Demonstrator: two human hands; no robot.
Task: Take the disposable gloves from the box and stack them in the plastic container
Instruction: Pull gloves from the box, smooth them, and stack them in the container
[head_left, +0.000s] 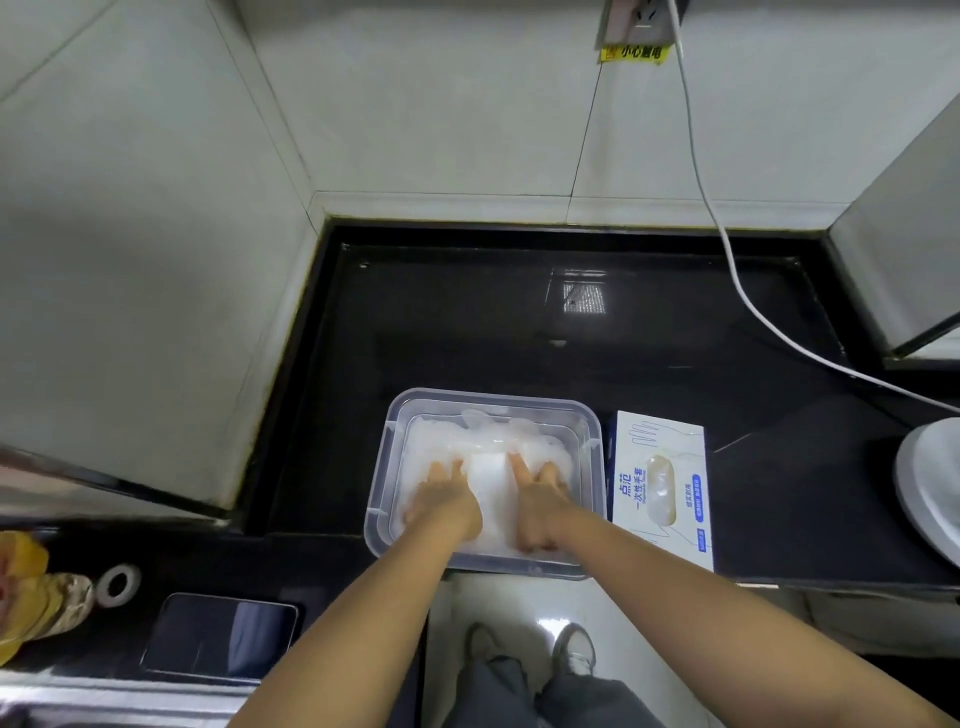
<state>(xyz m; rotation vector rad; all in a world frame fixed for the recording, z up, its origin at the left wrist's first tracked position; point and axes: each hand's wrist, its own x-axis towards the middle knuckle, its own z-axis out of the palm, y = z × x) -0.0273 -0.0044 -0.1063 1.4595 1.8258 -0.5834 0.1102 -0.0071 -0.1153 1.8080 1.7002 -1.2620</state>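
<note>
Both hands lie inside the container (492, 400), which sits on the table (519, 322). The left hand (444, 501) and the right hand (537, 506) press flat, fingers straight, on the gloves (488, 483) piled in it. The box (662, 483) lies just beside the container's right wall.

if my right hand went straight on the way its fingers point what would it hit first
Likely the heaped gloves just ahead of the right hand, which lies on the pile inside the plastic container; beyond them, the container's far wall. Depth is unclear from above.
</note>
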